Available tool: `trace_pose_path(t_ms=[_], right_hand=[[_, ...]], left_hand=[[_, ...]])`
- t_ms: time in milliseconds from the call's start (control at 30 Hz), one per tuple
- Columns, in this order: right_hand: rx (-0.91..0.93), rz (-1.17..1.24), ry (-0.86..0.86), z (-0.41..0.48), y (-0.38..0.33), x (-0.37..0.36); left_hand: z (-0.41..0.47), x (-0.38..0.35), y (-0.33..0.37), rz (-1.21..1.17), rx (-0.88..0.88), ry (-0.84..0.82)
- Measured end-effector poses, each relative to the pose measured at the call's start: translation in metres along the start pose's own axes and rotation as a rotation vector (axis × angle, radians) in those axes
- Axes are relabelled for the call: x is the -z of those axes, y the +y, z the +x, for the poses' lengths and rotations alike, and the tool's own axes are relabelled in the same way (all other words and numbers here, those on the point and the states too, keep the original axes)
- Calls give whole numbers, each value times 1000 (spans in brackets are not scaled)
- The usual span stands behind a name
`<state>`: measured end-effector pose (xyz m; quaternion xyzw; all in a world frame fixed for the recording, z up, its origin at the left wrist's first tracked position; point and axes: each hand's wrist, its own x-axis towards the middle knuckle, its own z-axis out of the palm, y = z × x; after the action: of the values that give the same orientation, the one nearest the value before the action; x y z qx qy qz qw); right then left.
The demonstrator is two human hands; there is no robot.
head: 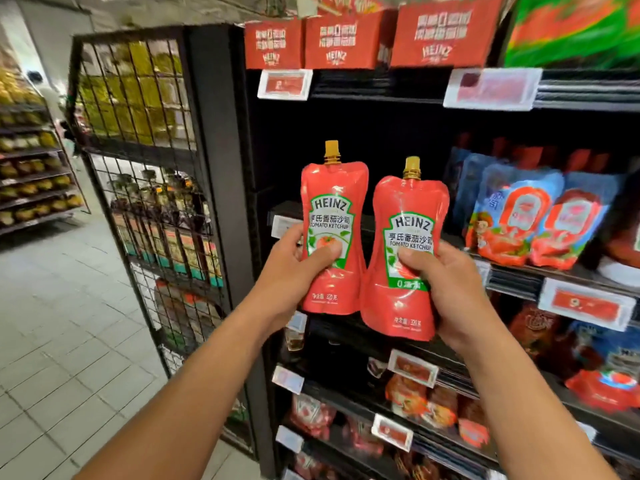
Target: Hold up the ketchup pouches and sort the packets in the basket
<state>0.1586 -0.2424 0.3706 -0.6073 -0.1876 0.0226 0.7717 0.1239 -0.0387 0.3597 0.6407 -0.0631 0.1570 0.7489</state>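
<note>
Two red Heinz tomato ketchup pouches with gold caps are held upright, side by side, in front of a dark store shelf. My left hand [294, 271] grips the left pouch [332, 202] around its narrow waist, thumb across the green label. My right hand [450, 289] grips the right pouch [405, 299] the same way; this pouch sits slightly lower and bears a green band under the label. The pouches are close together and may touch at their lower edges.
Black shelving [381, 98] with price tags [585, 303] fills the right. Blue-and-red pouches [519, 216] stand on the shelf at right, red Heinz boxes [339, 39] above, more red packs below. A wire-mesh end rack [156, 202] with bottles stands left, beside a tiled aisle floor [69, 323].
</note>
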Motion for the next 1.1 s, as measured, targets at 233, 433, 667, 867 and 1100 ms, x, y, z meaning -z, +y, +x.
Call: trace_pose_path(t_ms=[233,433,667,867,1100], right_hand=[[-6,-19,46,51,-13,-5],[5,-65,95,96,-22,-19],[-40,-81,207,149,-24,-37],[-27,2,283,181,-13,-41],[34,-76,196,196,4,-36]], left_hand=[[62,9,11,-17,43,-83],[120,25,22,-12,82,-171],[188,39,24,46,69,-217],[228,47,14,89,136,-171],[244,47,-5,26,147,-127]])
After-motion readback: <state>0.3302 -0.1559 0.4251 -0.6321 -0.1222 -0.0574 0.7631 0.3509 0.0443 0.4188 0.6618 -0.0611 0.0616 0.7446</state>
